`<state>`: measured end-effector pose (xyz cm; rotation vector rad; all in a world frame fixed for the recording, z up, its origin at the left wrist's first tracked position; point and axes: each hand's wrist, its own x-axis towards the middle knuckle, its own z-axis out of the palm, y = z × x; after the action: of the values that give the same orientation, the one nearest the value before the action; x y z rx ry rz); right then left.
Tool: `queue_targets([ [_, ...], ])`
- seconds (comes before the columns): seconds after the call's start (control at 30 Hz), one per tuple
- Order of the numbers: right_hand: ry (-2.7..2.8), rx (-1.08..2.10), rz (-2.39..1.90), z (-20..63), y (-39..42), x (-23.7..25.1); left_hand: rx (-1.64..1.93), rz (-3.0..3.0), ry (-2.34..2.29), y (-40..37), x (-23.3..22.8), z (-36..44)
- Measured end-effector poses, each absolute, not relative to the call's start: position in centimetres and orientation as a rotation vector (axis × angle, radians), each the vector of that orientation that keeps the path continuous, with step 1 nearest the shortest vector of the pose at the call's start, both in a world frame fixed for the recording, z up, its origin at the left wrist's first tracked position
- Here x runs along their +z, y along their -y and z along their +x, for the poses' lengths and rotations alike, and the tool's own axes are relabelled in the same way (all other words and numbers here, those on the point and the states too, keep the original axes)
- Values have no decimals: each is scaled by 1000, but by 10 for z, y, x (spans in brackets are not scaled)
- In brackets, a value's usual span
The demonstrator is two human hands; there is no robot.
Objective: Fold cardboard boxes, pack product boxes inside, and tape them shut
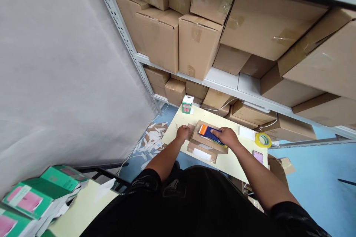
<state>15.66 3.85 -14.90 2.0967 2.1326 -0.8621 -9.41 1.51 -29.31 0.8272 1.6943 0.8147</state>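
While the right hand [227, 137] holds a packet [208, 133] (blue), cardboard [195, 138] lies beneath.

Brown cardboard box [197, 139] is sitting askew on the pale-yellow table [236, 164], cardboard jutting at its left and near sides, while a dark-blue, orange-ended flat packet [210, 135] is lying over its top.

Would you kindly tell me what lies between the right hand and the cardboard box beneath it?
In the head view, a flat blue-and-orange item lies between the right hand and the cardboard box.
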Motion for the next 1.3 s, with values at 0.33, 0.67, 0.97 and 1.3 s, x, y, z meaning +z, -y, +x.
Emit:
queue_targets([
  [0.33,-2091,-814,2093,157,-41,-149,550,1249,-1790,-12,-297,-108],
  [0.67,-2064,-1021,1994,158,-50,-145,234,2153,-1287,-35,-263,-92],
  [0.97,-2029,-1108,1920,164,-59,-136,41,2225,-1367,-35,-262,-92],
  [1.3,-1977,-936,2116,281,-48,-137,-43,2211,-1379,-38,-254,-96],
])
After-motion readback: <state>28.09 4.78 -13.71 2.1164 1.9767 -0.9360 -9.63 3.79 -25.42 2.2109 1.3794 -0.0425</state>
